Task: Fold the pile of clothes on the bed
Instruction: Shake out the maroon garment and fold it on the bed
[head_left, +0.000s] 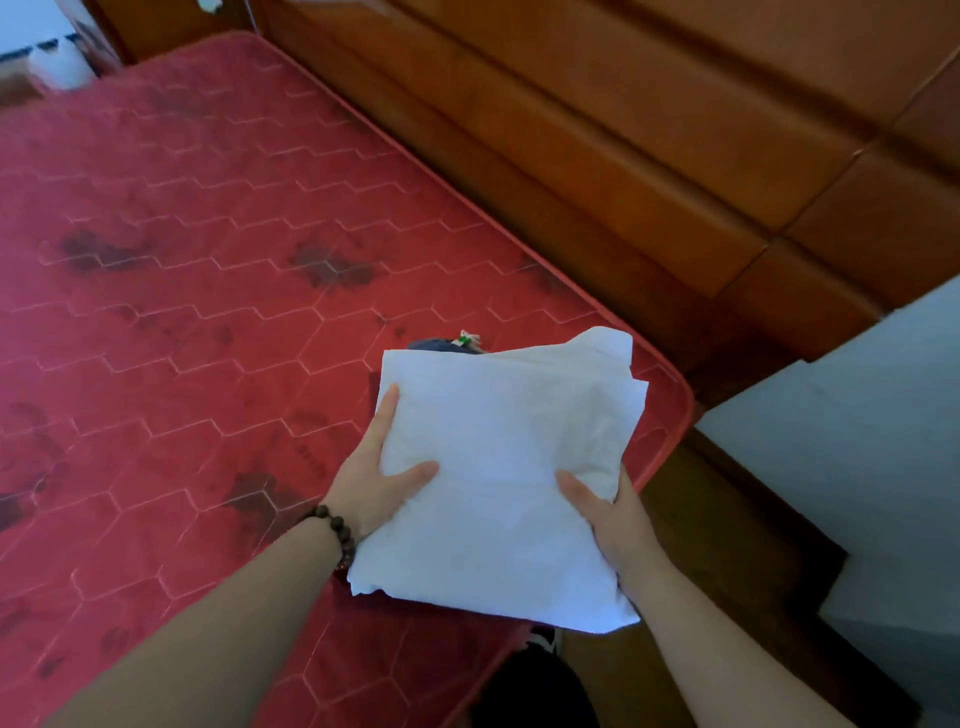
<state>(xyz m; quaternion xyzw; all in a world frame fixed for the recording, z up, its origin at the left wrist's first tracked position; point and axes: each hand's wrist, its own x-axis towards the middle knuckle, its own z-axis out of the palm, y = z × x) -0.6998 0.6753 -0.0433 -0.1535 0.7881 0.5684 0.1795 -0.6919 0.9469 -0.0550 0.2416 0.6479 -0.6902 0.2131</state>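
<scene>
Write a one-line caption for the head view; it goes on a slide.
Both hands, left hand and right hand, hold a folded white garment over the corner of the red mattress.

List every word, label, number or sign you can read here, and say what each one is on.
No text here can be read.
Mattress: a small dark printed mark near the left hand, too blurred to read.
Tag poking out behind the folded white cloth: green and white, too small to read.
Folded white cloth, held by both hands, the right hand on its other edge: no print showing.
Wooden headboard: no lettering.
</scene>
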